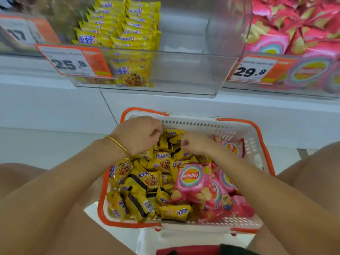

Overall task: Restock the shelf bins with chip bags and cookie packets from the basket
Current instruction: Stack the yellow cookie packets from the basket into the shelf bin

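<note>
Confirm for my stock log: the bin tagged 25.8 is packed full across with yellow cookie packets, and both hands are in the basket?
Not full: the head view shows the bin tagged 25.8 holding yellow cookie packets only in its left part, the right part bare. The left hand and right hand are in the basket.

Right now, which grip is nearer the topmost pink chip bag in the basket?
Right. The right grip is just beyond the pink chip bag, over the yellow cookie packets; the left grip is farther, by the far-left rim of the basket.
</note>
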A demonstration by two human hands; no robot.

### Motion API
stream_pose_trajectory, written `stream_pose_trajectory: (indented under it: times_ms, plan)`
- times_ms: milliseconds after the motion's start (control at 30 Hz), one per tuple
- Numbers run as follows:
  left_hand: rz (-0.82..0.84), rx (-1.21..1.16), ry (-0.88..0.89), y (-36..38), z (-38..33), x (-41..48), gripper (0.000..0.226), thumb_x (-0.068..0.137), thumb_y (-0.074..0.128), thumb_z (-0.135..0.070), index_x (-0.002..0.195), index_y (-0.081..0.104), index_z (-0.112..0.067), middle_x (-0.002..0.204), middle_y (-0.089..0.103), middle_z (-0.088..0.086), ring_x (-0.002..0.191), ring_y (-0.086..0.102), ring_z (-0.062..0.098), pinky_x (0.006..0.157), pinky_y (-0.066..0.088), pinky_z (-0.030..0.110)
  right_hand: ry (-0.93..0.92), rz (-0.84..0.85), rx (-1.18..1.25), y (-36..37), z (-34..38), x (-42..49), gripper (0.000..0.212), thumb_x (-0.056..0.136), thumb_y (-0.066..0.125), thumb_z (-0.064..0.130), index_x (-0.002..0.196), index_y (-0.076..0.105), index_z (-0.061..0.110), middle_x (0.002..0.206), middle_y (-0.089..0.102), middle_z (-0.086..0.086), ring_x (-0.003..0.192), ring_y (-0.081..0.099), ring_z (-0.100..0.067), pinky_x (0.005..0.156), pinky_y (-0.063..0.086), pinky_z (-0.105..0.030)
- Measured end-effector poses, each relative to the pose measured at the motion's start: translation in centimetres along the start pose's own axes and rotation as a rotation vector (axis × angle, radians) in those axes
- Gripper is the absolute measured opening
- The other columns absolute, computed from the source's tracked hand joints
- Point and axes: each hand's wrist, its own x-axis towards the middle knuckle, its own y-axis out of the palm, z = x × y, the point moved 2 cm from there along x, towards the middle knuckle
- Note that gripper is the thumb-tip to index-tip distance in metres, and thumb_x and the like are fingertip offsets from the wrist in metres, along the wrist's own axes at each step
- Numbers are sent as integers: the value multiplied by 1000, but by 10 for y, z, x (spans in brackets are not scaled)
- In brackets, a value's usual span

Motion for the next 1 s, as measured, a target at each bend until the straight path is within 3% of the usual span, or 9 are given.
stream_pose_trajectory:
  times_ms: [100, 167, 267, 500, 700, 800, 867, 1000]
  plan:
    - [13, 13, -1, 3, -1, 3, 26, 96, 42, -23, 106, 65, -18, 105, 63, -1, 98, 55, 16, 81, 44, 30, -89, 103, -156, 27, -7, 28, 31, 92, 53, 7, 121, 63, 9, 127, 61, -7, 111, 58, -22, 85, 46, -30]
    - [14, 4, -5, 4, 0, 5, 26, 96, 41, -23, 105, 65, -18, 106, 63, 0, 98, 55, 17, 83, 46, 34, -125, 227, -257, 44, -6, 39, 40, 89, 55, 5, 129, 58, 12, 135, 54, -7, 119, 52, -24, 91, 46, -32]
    - [34, 2, -14, 7, 0, 7, 26, 95, 41, -23, 103, 65, -16, 105, 64, 1, 97, 57, 18, 83, 47, 39, -101, 294, -308, 58, -6, 44, 40, 88, 56, 4, 128, 53, 4, 129, 55, -13, 114, 54, -29, 92, 49, -38]
    - [62, -5, -12, 13, -1, 11, 25, 95, 41, -25, 102, 64, -20, 103, 63, -3, 94, 57, 16, 82, 49, 39, -167, 263, -172, 52, -28, 36, 37, 90, 62, 19, 125, 58, 7, 125, 59, -8, 111, 56, -23, 88, 45, -29]
    - [105, -20, -27, 18, -6, 15, 22, 94, 44, -24, 101, 65, -20, 103, 62, -2, 91, 58, 16, 81, 49, 38, -151, -135, 144, 18, -38, 15, 35, 85, 69, 24, 114, 59, 8, 102, 53, 0, 94, 50, -16, 73, 36, -25]
    - [107, -49, -33, 19, -8, 17, 22, 93, 49, -24, 111, 61, -18, 113, 58, 0, 97, 58, 19, 86, 48, 37, -158, -265, 333, -5, -29, -3, 33, 87, 66, 23, 116, 59, 9, 100, 52, 5, 93, 49, -10, 77, 35, -22]
    - [75, -102, -13, 18, -12, 18, 32, 90, 57, -28, 121, 54, -20, 123, 49, 1, 104, 56, 18, 91, 46, 34, -152, -287, 478, -17, -20, -15, 31, 87, 66, 22, 115, 60, 10, 99, 55, 4, 92, 53, -10, 77, 39, -21]
    - [51, -92, 45, 19, -22, 13, 72, 76, 71, -46, 135, 36, -24, 140, 32, -3, 132, 29, 16, 100, 28, 26, -29, -172, 1021, -29, 0, -36, 29, 87, 67, 19, 111, 54, 11, 84, 62, -3, 71, 61, -16, 57, 48, -24]
